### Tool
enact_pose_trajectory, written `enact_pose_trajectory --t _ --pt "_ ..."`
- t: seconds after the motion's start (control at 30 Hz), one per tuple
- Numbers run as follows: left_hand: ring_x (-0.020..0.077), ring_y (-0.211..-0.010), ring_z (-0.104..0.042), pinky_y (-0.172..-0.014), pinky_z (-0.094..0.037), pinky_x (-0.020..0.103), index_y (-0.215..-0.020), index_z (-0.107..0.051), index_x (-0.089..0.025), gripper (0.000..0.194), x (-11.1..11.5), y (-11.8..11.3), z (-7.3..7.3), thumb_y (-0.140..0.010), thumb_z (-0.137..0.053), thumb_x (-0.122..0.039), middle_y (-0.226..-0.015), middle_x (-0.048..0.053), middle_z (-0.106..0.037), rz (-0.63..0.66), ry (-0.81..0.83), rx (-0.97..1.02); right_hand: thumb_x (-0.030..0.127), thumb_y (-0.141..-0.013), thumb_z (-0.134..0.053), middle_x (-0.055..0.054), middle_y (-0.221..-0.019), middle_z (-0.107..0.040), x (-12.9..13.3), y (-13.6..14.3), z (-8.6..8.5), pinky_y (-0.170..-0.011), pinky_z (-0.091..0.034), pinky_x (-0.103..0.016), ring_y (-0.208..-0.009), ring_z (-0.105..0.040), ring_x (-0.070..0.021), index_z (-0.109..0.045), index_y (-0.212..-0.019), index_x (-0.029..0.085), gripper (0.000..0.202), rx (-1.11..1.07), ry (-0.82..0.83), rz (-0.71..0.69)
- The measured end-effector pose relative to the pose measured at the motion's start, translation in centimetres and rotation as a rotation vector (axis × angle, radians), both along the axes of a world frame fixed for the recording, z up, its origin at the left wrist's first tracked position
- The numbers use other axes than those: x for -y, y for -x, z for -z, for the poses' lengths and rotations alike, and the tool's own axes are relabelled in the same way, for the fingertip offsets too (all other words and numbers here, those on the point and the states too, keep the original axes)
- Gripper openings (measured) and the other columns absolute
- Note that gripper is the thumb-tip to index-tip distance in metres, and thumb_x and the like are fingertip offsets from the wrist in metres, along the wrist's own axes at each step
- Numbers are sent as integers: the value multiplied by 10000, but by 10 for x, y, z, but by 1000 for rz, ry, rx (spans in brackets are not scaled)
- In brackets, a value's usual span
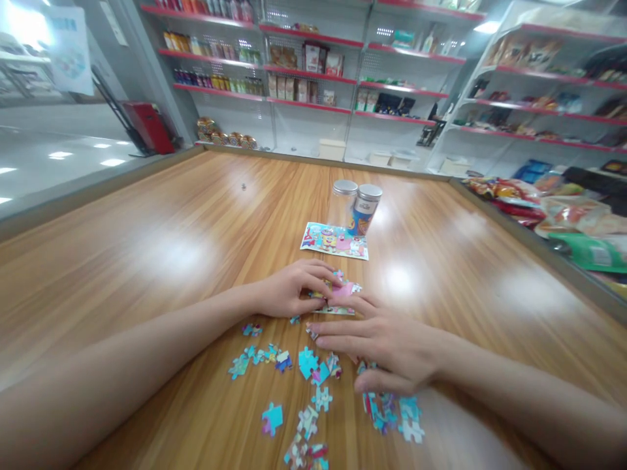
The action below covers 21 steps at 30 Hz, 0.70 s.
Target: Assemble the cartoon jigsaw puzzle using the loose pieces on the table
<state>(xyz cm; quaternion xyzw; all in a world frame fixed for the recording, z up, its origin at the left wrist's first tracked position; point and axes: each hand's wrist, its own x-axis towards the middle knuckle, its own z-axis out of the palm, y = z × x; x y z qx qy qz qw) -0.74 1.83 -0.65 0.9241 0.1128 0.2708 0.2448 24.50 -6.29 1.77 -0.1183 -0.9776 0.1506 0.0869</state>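
Observation:
My left hand (300, 287) rests on a partly joined jigsaw (345, 290), its fingers bent over the left side. My right hand (379, 339) lies with fingers spread, the index fingertip touching the jigsaw's lower part and the others over the table. Beneath and beside its palm is a pile of loose pieces (385, 411). More loose blue pieces (307, 362) are scattered nearer to me, with one blue and pink piece (272, 418) lying apart. Beyond the hands is a colourful cartoon picture card (333, 241).
Behind the card stand a clear jar (343, 203) and a jar with a blue label (365, 210), both with silver lids. Stocked shelves (308, 62) line the back. Packaged goods (582, 222) lie beyond the right edge of the wooden table (171, 261).

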Motion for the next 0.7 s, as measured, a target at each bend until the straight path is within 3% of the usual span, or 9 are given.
enact_pose_trajectory --t 0.1,0.4,0.7 --pt "257 -1237 -607 -1098 -463 456 -1057 -778 -220 195 1 1 -2 -916 -651 -176 -1241 96 -722 4 -6 -13 500 -996 -523 -125 -1453 -596 -4 -5 -1 -1216 -216 -598 -1450 -375 -343 -536 -1431 129 572 -45 -9 0" --pt "255 -1217 -613 -1091 -462 449 -1072 -777 -218 221 -1 1 0 -904 -645 -161 -1243 100 -718 0 -22 -19 295 -937 -612 -166 -1216 -729 -10 -8 6 -1071 -439 -541 -1176 -615 -286 -632 -1273 98 390 -246 -79 -35" --pt "266 -1193 -634 -1083 -465 460 -1053 -790 -229 247 -1 0 0 -865 -666 -127 -1228 108 -730 -5 0 -13 131 -888 -617 -132 -1085 -760 -10 -10 9 -914 -519 -485 -1009 -638 -262 -680 -1149 133 268 -334 -64 9"
